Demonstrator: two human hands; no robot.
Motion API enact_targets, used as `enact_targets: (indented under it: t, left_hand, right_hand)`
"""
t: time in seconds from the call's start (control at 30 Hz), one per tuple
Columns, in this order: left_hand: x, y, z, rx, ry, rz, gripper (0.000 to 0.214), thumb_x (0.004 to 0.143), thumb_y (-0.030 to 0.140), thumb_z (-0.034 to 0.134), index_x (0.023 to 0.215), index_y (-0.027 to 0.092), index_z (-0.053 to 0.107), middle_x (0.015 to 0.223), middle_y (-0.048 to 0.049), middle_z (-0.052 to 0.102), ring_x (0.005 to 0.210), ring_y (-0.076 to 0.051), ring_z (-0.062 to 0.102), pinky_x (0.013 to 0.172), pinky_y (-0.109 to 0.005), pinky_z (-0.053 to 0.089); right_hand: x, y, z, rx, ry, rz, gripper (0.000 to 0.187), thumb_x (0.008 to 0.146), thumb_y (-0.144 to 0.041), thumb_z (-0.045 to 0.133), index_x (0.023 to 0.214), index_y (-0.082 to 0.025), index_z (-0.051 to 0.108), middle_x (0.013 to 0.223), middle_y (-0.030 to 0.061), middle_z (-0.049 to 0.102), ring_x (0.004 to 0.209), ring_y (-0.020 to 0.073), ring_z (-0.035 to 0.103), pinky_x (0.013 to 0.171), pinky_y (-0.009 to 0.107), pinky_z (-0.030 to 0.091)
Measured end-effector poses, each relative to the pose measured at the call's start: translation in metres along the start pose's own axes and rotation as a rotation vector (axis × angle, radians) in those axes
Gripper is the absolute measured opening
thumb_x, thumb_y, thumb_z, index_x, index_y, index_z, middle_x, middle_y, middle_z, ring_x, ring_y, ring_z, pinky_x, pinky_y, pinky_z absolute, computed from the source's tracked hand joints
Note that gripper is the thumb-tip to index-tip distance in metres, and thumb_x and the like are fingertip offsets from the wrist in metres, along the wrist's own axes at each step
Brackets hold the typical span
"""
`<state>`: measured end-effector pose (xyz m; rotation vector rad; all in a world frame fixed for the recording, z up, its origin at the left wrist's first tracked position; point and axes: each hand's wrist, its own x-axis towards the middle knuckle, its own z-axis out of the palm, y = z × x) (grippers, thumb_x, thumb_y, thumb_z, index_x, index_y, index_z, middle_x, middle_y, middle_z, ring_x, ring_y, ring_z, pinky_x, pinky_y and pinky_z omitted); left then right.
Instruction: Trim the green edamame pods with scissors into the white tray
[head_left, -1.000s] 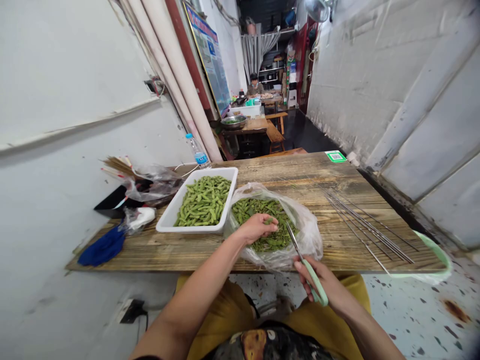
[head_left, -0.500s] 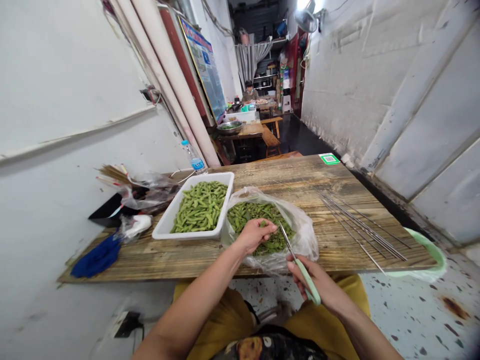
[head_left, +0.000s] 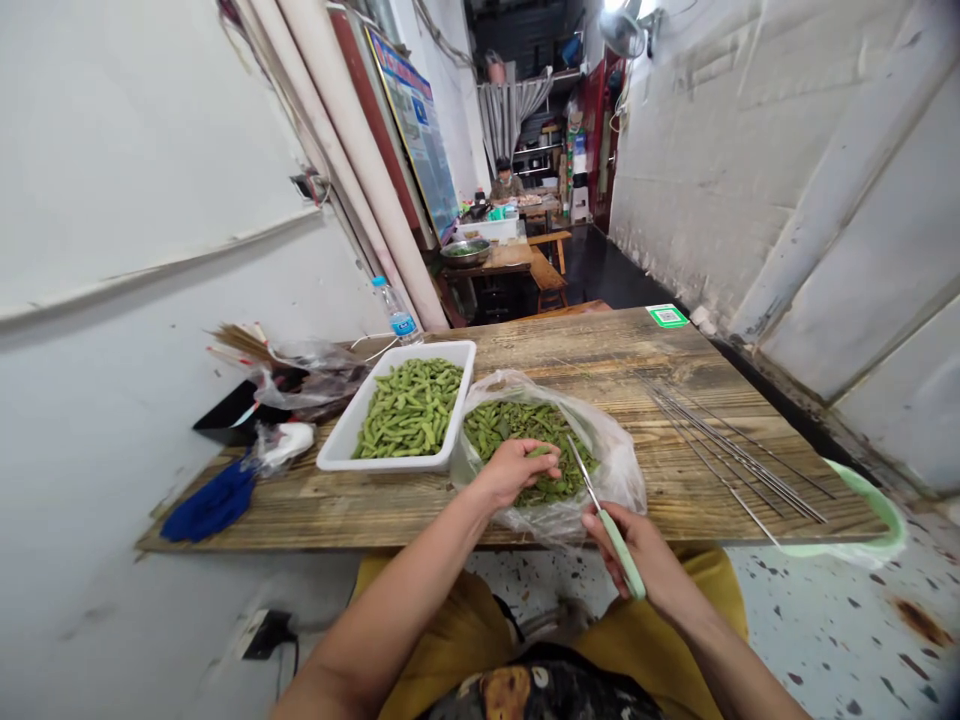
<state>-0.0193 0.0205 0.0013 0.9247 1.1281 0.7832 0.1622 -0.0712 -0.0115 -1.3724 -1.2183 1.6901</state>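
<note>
My right hand grips a pair of scissors with pale green handles, its blades pointing up and away over an open clear plastic bag. Inside the bag lie green edamame pods mixed with bits of stem and leaf. Just left of the blade tips, my left hand is closed in a pinch on a green pod, mostly covered by the fingers. Left of the bag stands a white plastic tub holding a heap of edamame pods.
Several metal skewers lie on the wooden table at right. At left are a blue cloth, a black box and plastic wrapping. A water bottle stands behind the tub. A person sits at a far table.
The view has shifted slightly, so the scene sits a little further right. Both hands stay over the bag, and the scissors' blades look closed in both frames.
</note>
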Motion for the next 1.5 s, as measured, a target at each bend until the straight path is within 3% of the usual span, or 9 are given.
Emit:
enact_targets:
  t: [0.13,0.37,0.47,1.0,1.13,1.27,1.33,1.43,1.5]
  left_hand:
    - [0.002,0.001,-0.003,-0.238,-0.025,-0.021,0.034,0.057,0.02,0.083,0.07,0.013,0.051,0.07,-0.0019,0.061,0.069,-0.01,0.064,0.036,-0.015,0.011]
    - [-0.003,0.004,0.005,-0.332,-0.02,-0.082,0.032,0.06,0.021,0.082,0.076,0.012,0.056,0.059,0.004,0.051,0.041,0.0,0.037,0.034,-0.012,0.013]
    - [-0.007,0.005,0.012,-0.374,-0.003,-0.075,0.027,0.062,0.02,0.079,0.075,0.011,0.058,0.063,0.0013,0.054,0.044,0.0,0.041,0.033,-0.012,0.013]
    - [-0.017,0.004,0.014,-0.349,0.05,-0.077,0.019,0.061,0.015,0.076,0.068,0.008,0.059,0.064,-0.0047,0.059,0.048,-0.002,0.044,0.036,-0.014,0.011]
    - [-0.027,0.024,-0.019,-0.293,0.238,0.165,0.021,0.061,0.019,0.074,0.073,0.011,0.058,0.068,-0.0028,0.059,0.054,-0.005,0.048,0.039,-0.015,0.017]
    - [-0.032,0.061,-0.093,0.177,0.852,0.578,0.019,0.071,0.025,0.063,0.086,0.015,0.06,0.073,-0.0007,0.06,0.061,-0.009,0.052,0.052,-0.018,0.037]
    - [-0.033,0.076,-0.127,0.552,1.087,0.65,0.02,0.073,0.024,0.059,0.09,0.015,0.062,0.09,-0.0053,0.065,0.08,-0.014,0.058,0.072,-0.025,0.045]
    - [-0.032,0.084,-0.146,1.006,1.03,0.544,0.033,0.067,0.023,0.065,0.099,0.014,0.063,0.11,-0.0106,0.064,0.104,-0.024,0.055,0.093,-0.036,0.041]
    - [-0.031,0.082,-0.14,1.194,0.863,0.437,0.049,0.06,0.022,0.072,0.107,0.015,0.061,0.125,-0.0132,0.058,0.119,-0.031,0.047,0.099,-0.043,0.035]
  right_hand:
    - [-0.003,0.003,-0.001,0.052,-0.061,-0.05,0.051,0.074,-0.066,0.058,0.1,-0.022,0.051,0.058,-0.0083,0.042,0.044,0.0084,0.041,0.04,0.02,0.037]
    - [-0.004,0.005,0.003,0.054,-0.108,-0.031,0.049,0.077,-0.065,0.055,0.101,-0.022,0.053,0.064,-0.0052,0.045,0.053,0.0111,0.044,0.046,0.023,0.042]
    - [-0.003,0.0,0.005,0.079,-0.097,-0.034,0.049,0.078,-0.064,0.055,0.102,-0.022,0.053,0.064,-0.0053,0.045,0.053,0.0111,0.045,0.046,0.023,0.042]
    - [0.006,0.002,0.01,0.105,-0.097,0.024,0.046,0.071,-0.064,0.062,0.084,-0.021,0.052,0.049,-0.0103,0.041,0.031,0.0058,0.036,0.029,0.019,0.034]
    - [0.003,0.005,0.008,0.147,-0.068,0.013,0.053,0.069,-0.065,0.064,0.096,-0.021,0.052,0.054,-0.0094,0.044,0.037,0.0062,0.04,0.033,0.019,0.038]
    - [-0.005,0.006,0.003,0.164,-0.073,0.033,0.056,0.072,-0.065,0.062,0.105,-0.02,0.053,0.066,-0.0046,0.05,0.052,0.0093,0.049,0.047,0.021,0.045]
    - [-0.008,0.006,0.001,0.171,-0.087,0.048,0.056,0.074,-0.066,0.059,0.107,-0.02,0.053,0.069,-0.0029,0.051,0.055,0.011,0.051,0.05,0.023,0.047]
    - [-0.011,0.007,0.0,0.158,-0.093,0.07,0.059,0.074,-0.067,0.057,0.109,-0.02,0.053,0.07,-0.0019,0.051,0.056,0.0126,0.051,0.051,0.026,0.048]
    - [-0.011,0.008,-0.001,0.136,-0.084,0.082,0.061,0.073,-0.068,0.059,0.111,-0.02,0.053,0.07,-0.002,0.05,0.054,0.0129,0.05,0.051,0.027,0.049]
